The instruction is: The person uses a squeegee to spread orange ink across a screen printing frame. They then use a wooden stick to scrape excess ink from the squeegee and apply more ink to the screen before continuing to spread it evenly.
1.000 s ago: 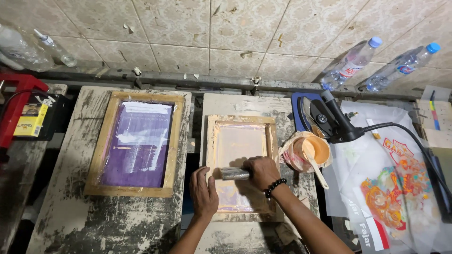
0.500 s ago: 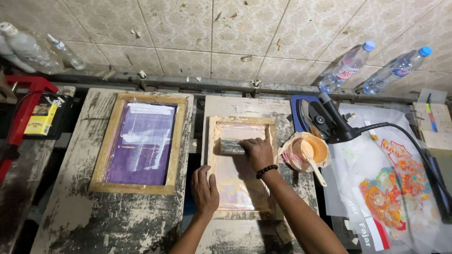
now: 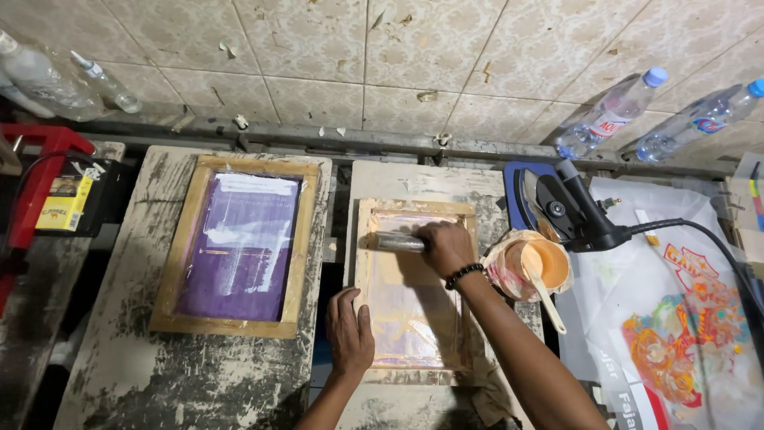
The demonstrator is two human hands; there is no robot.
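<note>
We look down on two worn, paint-crusted boards set side by side under a wall [image 3: 366,56] of cracked, patterned tiles that fills the top of the frame. The left board [image 3: 119,350] carries a wooden frame [image 3: 179,263] with a smooth purple mesh. The right board [image 3: 414,179], at centre, holds our small frame [image 3: 368,263], pale wood around an orange-stained screen.

Our right hand [image 3: 444,247] is curled tight round the squeegee [image 3: 398,241], a short grey bar lying across the upper part of that screen, near its top edge. Our left hand [image 3: 348,330] lies flat, fingers together, pressing the frame's lower left edge.

Just right of the small frame stands a round cup [image 3: 529,267] of orange ink, plastic-wrapped, with a pale spatula [image 3: 545,299] leaning out of it. Above the cup a black heat tool [image 3: 569,211] rests on a blue pad, its cable trailing right over white sheets with a bright printed design [image 3: 676,350]. Clear bottles [image 3: 609,115] lean on the wall at upper right; two more lie at upper left.

A dark gap separates the two boards. The lower screen lies open below the squeegee; on the right the cup crowds the frame's edge.
</note>
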